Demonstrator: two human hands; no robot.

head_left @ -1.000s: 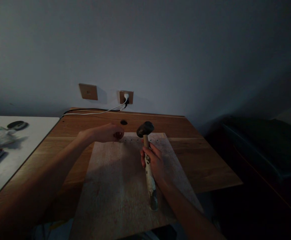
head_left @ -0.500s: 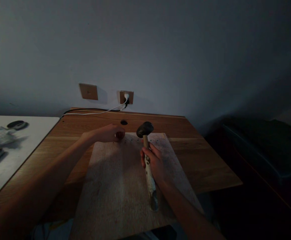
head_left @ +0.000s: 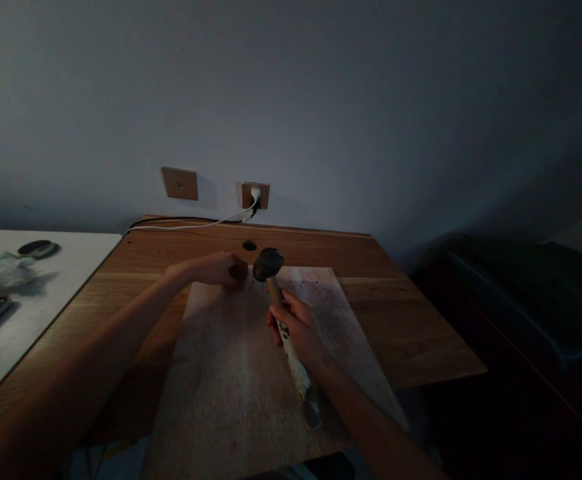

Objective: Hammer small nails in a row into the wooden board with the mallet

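My right hand point(head_left: 292, 327) is wrapped round the pale wooden handle of a hammer point(head_left: 267, 265), whose dark head hangs just above the far edge of a plywood board point(head_left: 231, 373). My left hand point(head_left: 219, 269) rests at the board's far left corner, fingers pinched together close to the hammer head. What the fingers pinch is too small and dark to make out. Tiny dark specks, perhaps nails, dot the board's far edge point(head_left: 301, 285).
The board lies on a brown wooden desk point(head_left: 401, 320) against a grey wall with two sockets and a white plug and cable point(head_left: 253, 195). A white table point(head_left: 31, 293) at the left carries dark items. Dark furniture point(head_left: 531, 293) stands at the right.
The hammer head has swung left toward my left hand's fingertips, and my right hand has shifted left with it. My left hand has stayed in place.
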